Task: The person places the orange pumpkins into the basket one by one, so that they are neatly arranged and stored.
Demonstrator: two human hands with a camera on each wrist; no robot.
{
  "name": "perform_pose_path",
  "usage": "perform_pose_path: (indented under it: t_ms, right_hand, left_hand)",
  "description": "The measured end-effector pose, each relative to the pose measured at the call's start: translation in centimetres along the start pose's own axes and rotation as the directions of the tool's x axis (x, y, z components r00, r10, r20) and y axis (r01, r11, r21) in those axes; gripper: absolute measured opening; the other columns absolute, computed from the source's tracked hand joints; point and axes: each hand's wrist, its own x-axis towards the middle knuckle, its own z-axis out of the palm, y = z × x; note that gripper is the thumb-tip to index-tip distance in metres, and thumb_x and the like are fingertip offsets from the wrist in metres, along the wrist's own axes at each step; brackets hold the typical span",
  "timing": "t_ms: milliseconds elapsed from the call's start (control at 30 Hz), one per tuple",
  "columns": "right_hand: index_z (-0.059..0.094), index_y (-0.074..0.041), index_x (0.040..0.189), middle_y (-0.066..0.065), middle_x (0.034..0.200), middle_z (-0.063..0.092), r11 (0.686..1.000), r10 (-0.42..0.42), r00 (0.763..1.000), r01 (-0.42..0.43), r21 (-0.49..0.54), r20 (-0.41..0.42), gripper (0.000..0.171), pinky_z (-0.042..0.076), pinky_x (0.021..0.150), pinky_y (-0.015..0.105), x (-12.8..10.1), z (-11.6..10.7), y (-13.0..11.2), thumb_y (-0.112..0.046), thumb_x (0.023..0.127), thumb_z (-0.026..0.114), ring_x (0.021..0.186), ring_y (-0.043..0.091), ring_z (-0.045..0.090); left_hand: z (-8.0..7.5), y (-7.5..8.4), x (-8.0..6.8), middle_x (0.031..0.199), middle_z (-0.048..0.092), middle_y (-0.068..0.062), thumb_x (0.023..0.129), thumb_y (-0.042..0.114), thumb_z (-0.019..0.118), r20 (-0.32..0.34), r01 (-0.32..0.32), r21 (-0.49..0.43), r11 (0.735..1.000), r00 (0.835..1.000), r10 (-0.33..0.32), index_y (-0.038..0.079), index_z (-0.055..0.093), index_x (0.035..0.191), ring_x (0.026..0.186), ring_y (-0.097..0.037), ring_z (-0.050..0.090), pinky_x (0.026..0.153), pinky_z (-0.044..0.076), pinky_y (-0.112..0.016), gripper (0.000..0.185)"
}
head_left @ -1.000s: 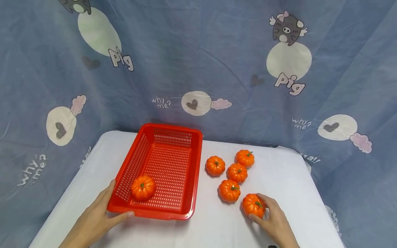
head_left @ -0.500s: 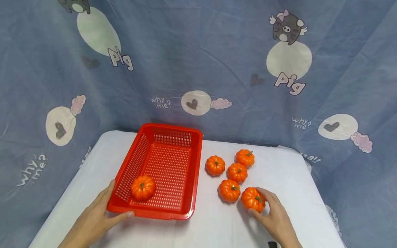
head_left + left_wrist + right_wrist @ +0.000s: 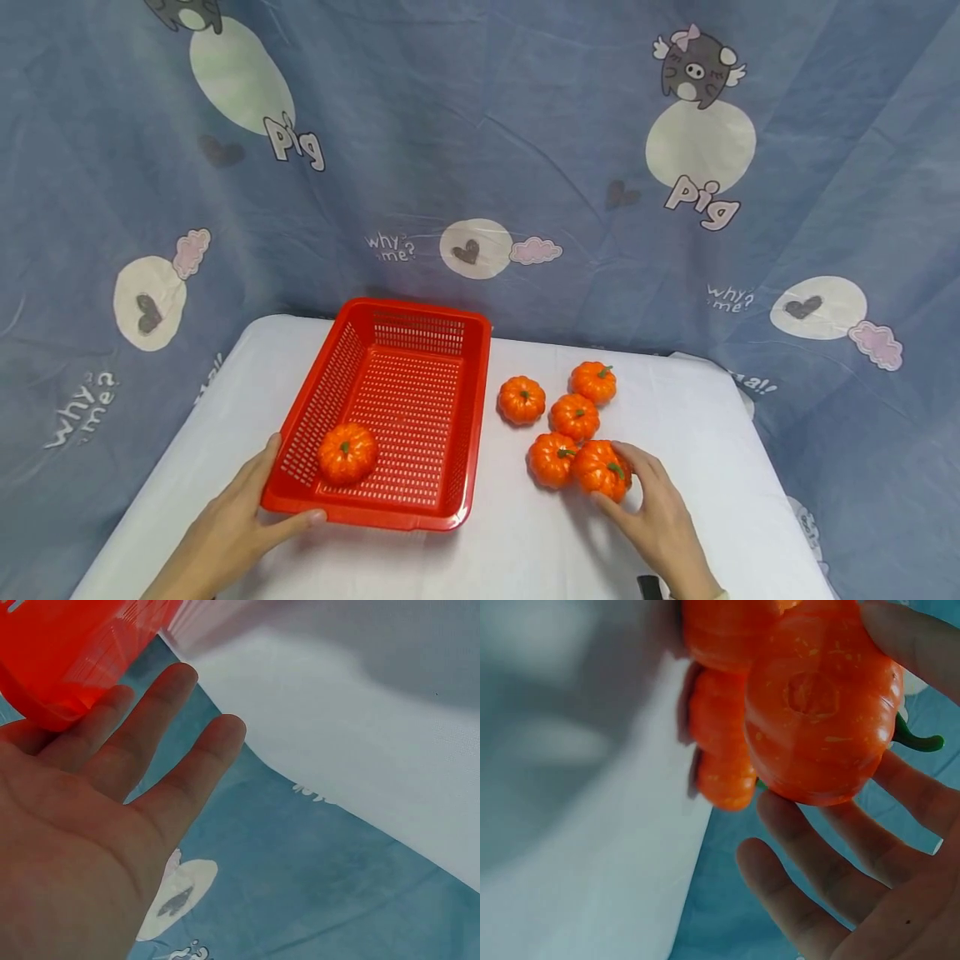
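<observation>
My right hand (image 3: pixel 656 515) pinches a small orange toy pumpkin (image 3: pixel 600 468) with a green stem between thumb and fingers. In the right wrist view this pumpkin (image 3: pixel 821 705) shows its underside, raised off the white surface. Beside it in the head view is another pumpkin (image 3: pixel 551 461); whether they touch I cannot tell. My left hand (image 3: pixel 228 518) rests at the near left corner of a red plastic basket (image 3: pixel 480 400), thumb along the front rim. In the left wrist view several of its fingers (image 3: pixel 187 776) reach out fairly straight. One pumpkin (image 3: pixel 347 454) lies inside the basket, near left.
Right of the basket, more pumpkins lie on the white-covered table (image 3: pixel 697 433): one nearest the basket (image 3: pixel 521 400), one in the middle (image 3: pixel 575 417) and one at the back (image 3: pixel 593 382). A blue curtain (image 3: pixel 525 167) with pig prints hangs behind the table.
My right hand has lifted the pumpkin off the table and carried it slightly away from me and to the left, close to the neighbouring pumpkin. My left hand and the basket have stayed put.
</observation>
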Motion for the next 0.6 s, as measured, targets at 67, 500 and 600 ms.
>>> perform_pose_path:
  t_ms: [67,500,600]
  right_hand:
    - [0.053,-0.022,0.143,0.007,0.141,0.054,1.0,-0.023,1.0,0.023,0.007,-0.015,0.075,0.049,0.099,0.057,0.2,0.0,-0.4,-0.042,0.079,0.087,0.123,0.029,0.057]
    - [0.055,-0.018,0.144,0.001,0.142,0.054,0.984,-0.173,0.982,0.176,0.021,-0.081,0.078,0.05,0.101,0.05,1.3,0.0,-2.2,-0.035,0.076,0.091,0.127,0.023,0.055]
    - [0.056,-0.018,0.143,0.0,0.142,0.054,0.98,-0.199,0.976,0.201,0.013,-0.094,0.078,0.051,0.1,0.049,1.5,-0.1,-2.6,-0.035,0.076,0.091,0.127,0.022,0.055]
  left_hand:
    - [0.0,-0.1,-0.1,0.158,0.02,-0.032,0.074,0.083,0.065,-0.005,-0.007,0.002,1.0,1.0,0.007,0.012,-0.014,0.161,0.128,-0.055,0.04,0.092,0.043,-0.075,0.138]
    - [0.0,0.1,-0.1,0.158,0.021,-0.033,0.072,0.084,0.066,-0.015,0.0,0.001,1.0,1.0,0.001,0.011,-0.013,0.161,0.13,-0.055,0.039,0.092,0.042,-0.075,0.139]
    - [0.1,0.1,-0.1,0.158,0.021,-0.033,0.072,0.083,0.066,-0.019,-0.005,0.0,1.0,1.0,0.005,0.011,-0.012,0.161,0.129,-0.055,0.04,0.092,0.043,-0.074,0.138]
